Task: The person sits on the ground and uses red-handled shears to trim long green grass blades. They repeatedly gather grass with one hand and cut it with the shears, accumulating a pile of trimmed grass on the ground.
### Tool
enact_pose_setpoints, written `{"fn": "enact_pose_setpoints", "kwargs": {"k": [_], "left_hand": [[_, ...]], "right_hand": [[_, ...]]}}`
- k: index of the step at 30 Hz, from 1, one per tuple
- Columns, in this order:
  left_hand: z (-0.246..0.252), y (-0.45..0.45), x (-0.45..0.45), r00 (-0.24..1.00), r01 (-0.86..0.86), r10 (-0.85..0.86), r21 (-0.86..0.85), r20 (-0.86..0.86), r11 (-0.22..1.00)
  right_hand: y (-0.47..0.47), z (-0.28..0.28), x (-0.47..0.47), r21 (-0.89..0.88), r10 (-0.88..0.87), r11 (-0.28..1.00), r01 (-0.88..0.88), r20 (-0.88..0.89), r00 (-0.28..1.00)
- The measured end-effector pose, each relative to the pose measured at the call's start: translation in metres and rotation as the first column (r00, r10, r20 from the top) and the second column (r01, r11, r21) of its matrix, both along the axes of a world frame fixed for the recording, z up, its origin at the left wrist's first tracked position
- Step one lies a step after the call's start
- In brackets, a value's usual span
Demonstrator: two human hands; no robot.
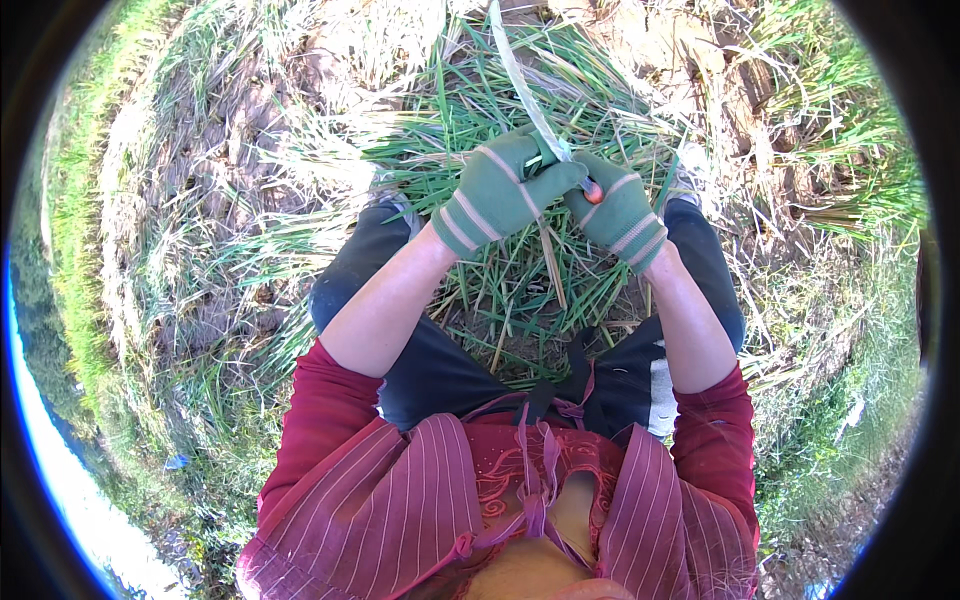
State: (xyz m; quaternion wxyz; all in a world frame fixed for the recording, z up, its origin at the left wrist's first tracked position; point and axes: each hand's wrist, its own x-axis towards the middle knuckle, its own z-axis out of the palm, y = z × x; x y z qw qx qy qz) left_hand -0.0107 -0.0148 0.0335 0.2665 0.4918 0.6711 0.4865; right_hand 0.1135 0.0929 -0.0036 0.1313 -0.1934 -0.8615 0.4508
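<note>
A sickle with a long, narrow, slightly curved blade (525,94) points up and away from me, its tip near the top edge. My left hand (506,187), in a green knitted glove with pale stripes, closes around the lower end of the blade, fingers behind it and thumb across. A short green blade of grass shows by those fingers. Against it, my right hand (613,206), gloved alike, is closed at the sickle's handle (593,193), whose orange-red part shows between the hands. Most of the handle is hidden. Cut green stalks (517,281) lie beneath both hands.
My bent knees in dark trousers (360,255) flank the stalks. Dry straw and stubble (232,135) cover the soil around me. Standing green grass (847,172) is at the right, with a taller strip (79,277) at the far left. A small blue object (176,462) lies at lower left.
</note>
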Motion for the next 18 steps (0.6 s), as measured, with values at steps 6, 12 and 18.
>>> {"fn": "enact_pose_setpoints", "kwargs": {"k": [6,12,18], "left_hand": [[-0.002,0.0,0.003,0.993,0.035,-0.04,0.044,0.113,0.998],[-0.005,0.002,0.001,0.974,0.091,-0.085,-0.02,0.209,0.996],[-0.019,0.0,0.002,0.938,-0.02,-0.026,-0.129,-0.347,0.991]], "right_hand": [[0.001,0.008,0.0,-0.037,-0.024,0.999,0.024,0.012,1.0],[0.012,-0.003,0.001,-0.028,-0.222,0.975,0.221,-0.067,0.973],[0.009,0.006,-0.003,-0.085,-0.226,0.974,0.211,-0.267,0.937]]}}
